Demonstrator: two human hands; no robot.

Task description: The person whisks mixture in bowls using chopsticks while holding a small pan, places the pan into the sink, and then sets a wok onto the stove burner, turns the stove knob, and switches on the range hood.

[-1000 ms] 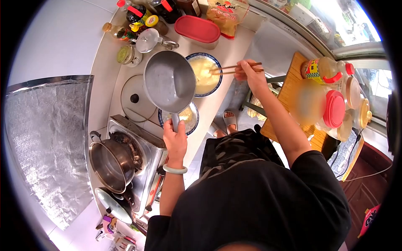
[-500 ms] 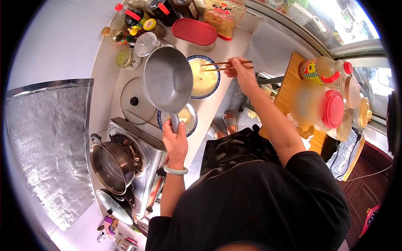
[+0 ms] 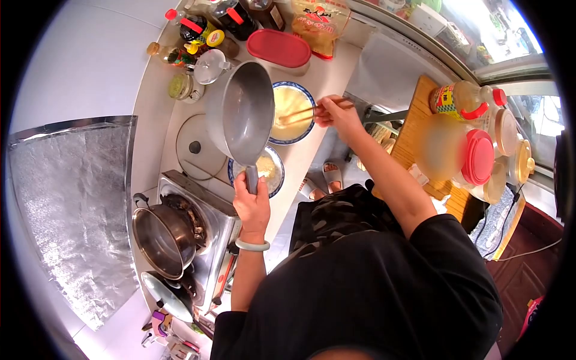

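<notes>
My left hand (image 3: 252, 207) is wrapped round the handle of a grey saucepan (image 3: 249, 111), which hangs tilted above the counter with its inside showing. Between the fingers of my right hand (image 3: 337, 114) are wooden chopsticks (image 3: 306, 112), their tips in the pale yellow mixture (image 3: 290, 108) of a blue-rimmed bowl (image 3: 311, 99). The pan is at the left edge of that bowl. Behind the pan's handle, a second blue-rimmed bowl (image 3: 279, 180) with a pale yellow, crumbly-looking content is partly hidden.
A steel pot (image 3: 162, 240) sits on the gas stove (image 3: 210, 246). Beside it lie a glass lid (image 3: 198, 147) and another lid (image 3: 168, 297). Sauce bottles (image 3: 198, 27) and a red-lidded box (image 3: 279, 49) line the counter's back. Jars (image 3: 478, 157) crowd a wooden table (image 3: 414, 138) at right.
The saucepan has tilted further onto its side in my left hand. My right hand has moved left and slightly down, with the chopsticks now slanting across the mixture at a different angle.
</notes>
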